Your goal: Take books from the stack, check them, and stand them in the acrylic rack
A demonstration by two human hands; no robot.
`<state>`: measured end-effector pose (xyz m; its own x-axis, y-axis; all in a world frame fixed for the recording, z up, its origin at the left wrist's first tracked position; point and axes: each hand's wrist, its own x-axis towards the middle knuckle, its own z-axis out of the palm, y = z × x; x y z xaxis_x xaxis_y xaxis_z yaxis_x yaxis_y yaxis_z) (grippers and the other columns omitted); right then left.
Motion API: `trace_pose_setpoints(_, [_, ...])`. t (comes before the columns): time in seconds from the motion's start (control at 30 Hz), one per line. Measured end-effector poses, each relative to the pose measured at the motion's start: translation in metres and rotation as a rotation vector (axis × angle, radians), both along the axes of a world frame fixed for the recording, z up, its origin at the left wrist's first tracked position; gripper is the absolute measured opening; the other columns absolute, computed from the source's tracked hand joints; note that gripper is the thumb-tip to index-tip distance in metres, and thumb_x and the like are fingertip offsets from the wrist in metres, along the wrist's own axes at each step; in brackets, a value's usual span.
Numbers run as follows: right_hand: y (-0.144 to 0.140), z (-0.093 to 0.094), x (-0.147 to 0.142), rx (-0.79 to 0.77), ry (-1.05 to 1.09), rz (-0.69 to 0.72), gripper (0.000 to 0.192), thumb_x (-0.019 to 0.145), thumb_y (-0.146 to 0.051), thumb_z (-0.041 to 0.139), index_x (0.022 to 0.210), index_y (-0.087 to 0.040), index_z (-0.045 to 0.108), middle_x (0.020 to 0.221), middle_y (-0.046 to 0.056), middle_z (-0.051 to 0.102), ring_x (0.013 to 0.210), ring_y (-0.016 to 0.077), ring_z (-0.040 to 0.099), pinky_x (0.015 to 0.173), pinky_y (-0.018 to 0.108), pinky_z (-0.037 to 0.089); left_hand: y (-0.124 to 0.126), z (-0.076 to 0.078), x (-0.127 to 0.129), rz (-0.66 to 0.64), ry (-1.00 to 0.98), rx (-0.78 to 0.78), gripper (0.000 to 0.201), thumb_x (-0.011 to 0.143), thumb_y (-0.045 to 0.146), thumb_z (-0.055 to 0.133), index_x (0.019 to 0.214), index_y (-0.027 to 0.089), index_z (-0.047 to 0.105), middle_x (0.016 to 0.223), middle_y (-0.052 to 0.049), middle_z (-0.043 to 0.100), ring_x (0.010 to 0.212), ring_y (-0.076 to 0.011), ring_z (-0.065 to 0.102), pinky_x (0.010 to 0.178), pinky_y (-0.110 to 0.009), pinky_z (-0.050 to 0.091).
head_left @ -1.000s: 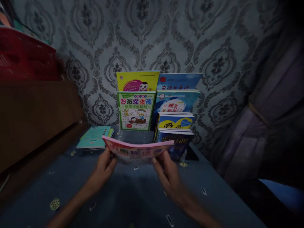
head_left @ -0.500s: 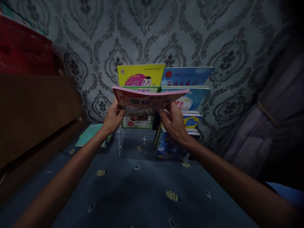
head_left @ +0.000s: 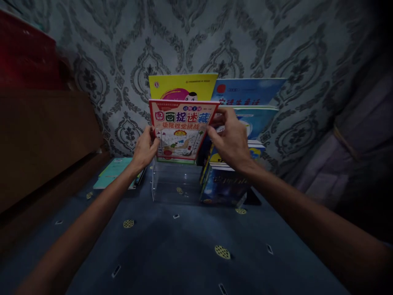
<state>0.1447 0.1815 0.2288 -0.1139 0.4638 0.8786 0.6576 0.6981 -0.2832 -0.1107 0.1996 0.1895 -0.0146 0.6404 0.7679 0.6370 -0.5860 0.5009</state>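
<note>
Between my two hands a red-bordered picture book [head_left: 181, 135] stands nearly upright at the clear acrylic book rack [head_left: 172, 184], its cover facing me. My left hand [head_left: 145, 148] grips the book's left edge, thumb in front. At the right edge, my right hand [head_left: 231, 139] pinches the upper part between thumb and fingers. Behind it rises a yellow book [head_left: 181, 85]. In the rack's right half stand a blue book [head_left: 251, 90], a light-blue book [head_left: 260, 121] and dark-blue books [head_left: 225, 186] lower in front.
Several green-covered books [head_left: 115, 172] lie flat left of the rack. A brown wooden cabinet [head_left: 46, 139] with a red bag [head_left: 27, 53] on top borders the left side. A tied purple curtain [head_left: 334, 155] hangs at the right. Patterned dark-blue cloth [head_left: 172, 250] covers the surface.
The picture book has tipped from almost flat to nearly upright and come down against the rack, hiding the green book. My right hand has shifted up along its right edge.
</note>
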Motion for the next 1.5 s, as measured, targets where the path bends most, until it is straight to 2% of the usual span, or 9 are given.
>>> trace_pose_setpoints(0.1, [0.002, 0.012, 0.004, 0.106, -0.077, -0.111, 0.054, 0.090, -0.031, 0.055, 0.142, -0.026, 0.041, 0.120, 0.012, 0.062, 0.108, 0.0324, 0.061, 0.090, 0.055, 0.054, -0.003, -0.003, 0.003, 0.113, 0.032, -0.003, 0.019, 0.086, 0.021, 0.053, 0.105, 0.021, 0.050, 0.094, -0.005, 0.062, 0.090, -0.0233, 0.062, 0.088, -0.040, 0.051])
trace_pose_setpoints(0.2, [0.003, 0.020, 0.004, 0.176, -0.179, -0.196, 0.051, 0.090, -0.026, 0.053, 0.140, -0.023, 0.046, 0.126, 0.014, 0.058, 0.118, 0.0350, 0.054, 0.098, 0.058, 0.048, -0.004, -0.006, 0.005, 0.160, 0.037, 0.047, 0.029, 0.086, 0.022, 0.053, 0.115, 0.019, 0.047, 0.103, -0.008, 0.061, 0.099, -0.0253, 0.061, 0.094, -0.043, 0.049])
trace_pose_setpoints(0.3, [0.002, 0.024, -0.001, 0.204, -0.245, -0.248, 0.043, 0.088, -0.021, 0.051, 0.130, -0.021, 0.056, 0.124, 0.014, 0.060, 0.117, 0.0355, 0.053, 0.099, 0.057, 0.045, -0.002, -0.008, 0.005, 0.153, 0.029, 0.070, 0.034, 0.087, 0.023, 0.052, 0.120, 0.019, 0.046, 0.112, -0.012, 0.060, 0.109, -0.0272, 0.059, 0.100, -0.046, 0.047])
trace_pose_setpoints(0.43, [0.003, 0.025, -0.008, 0.179, -0.301, -0.289, 0.038, 0.090, -0.021, 0.048, 0.127, -0.020, 0.060, 0.123, 0.014, 0.064, 0.116, 0.0358, 0.053, 0.097, 0.054, 0.043, 0.002, -0.010, 0.003, 0.084, 0.009, -0.029, 0.022, 0.091, 0.028, 0.046, 0.111, 0.021, 0.048, 0.101, -0.009, 0.064, 0.097, -0.0269, 0.062, 0.092, -0.044, 0.049])
trace_pose_setpoints(0.53, [0.007, 0.026, -0.009, 0.150, -0.321, -0.296, 0.037, 0.093, -0.025, 0.045, 0.127, -0.019, 0.060, 0.123, 0.015, 0.064, 0.115, 0.0359, 0.052, 0.097, 0.054, 0.040, 0.006, -0.011, 0.002, 0.012, -0.020, -0.054, 0.017, 0.093, 0.033, 0.042, 0.104, 0.022, 0.050, 0.097, -0.009, 0.065, 0.093, -0.0268, 0.063, 0.088, -0.042, 0.050])
trace_pose_setpoints(0.7, [0.015, 0.031, -0.006, 0.140, -0.348, -0.290, 0.034, 0.097, -0.028, 0.041, 0.120, -0.023, 0.065, 0.114, 0.014, 0.067, 0.111, 0.0359, 0.050, 0.093, 0.054, 0.037, 0.015, -0.008, 0.000, -0.020, -0.057, -0.069, 0.022, 0.096, 0.037, 0.038, 0.101, 0.021, 0.053, 0.104, -0.012, 0.067, 0.102, -0.0289, 0.064, 0.094, -0.044, 0.049])
trace_pose_setpoints(0.9, [0.025, 0.043, -0.005, 0.118, -0.414, -0.285, 0.034, 0.096, -0.028, 0.041, 0.114, -0.023, 0.069, 0.106, 0.014, 0.067, 0.108, 0.0372, 0.047, 0.090, 0.054, 0.036, 0.023, 0.000, 0.002, 0.052, -0.051, -0.154, 0.027, 0.096, 0.036, 0.038, 0.105, 0.018, 0.056, 0.115, -0.018, 0.068, 0.113, -0.0354, 0.062, 0.101, -0.053, 0.046])
trace_pose_setpoints(1.23, [0.037, 0.051, -0.004, 0.058, -0.480, -0.285, 0.032, 0.098, -0.028, 0.041, 0.113, -0.021, 0.068, 0.108, 0.015, 0.064, 0.110, 0.0373, 0.049, 0.093, 0.057, 0.036, 0.034, -0.001, 0.000, 0.124, -0.040, -0.093, 0.017, 0.095, 0.033, 0.046, 0.089, 0.023, 0.057, 0.090, -0.009, 0.070, 0.104, -0.0315, 0.065, 0.097, -0.045, 0.048])
trace_pose_setpoints(1.5, [0.044, 0.048, -0.002, 0.109, -0.440, -0.268, 0.031, 0.100, -0.033, 0.042, 0.108, -0.020, 0.069, 0.109, 0.015, 0.059, 0.111, 0.0385, 0.050, 0.089, 0.058, 0.041, 0.028, 0.001, -0.004, 0.155, 0.024, -0.105, 0.021, 0.095, 0.037, 0.044, 0.089, 0.022, 0.059, 0.093, -0.011, 0.071, 0.107, -0.0331, 0.065, 0.099, -0.047, 0.048])
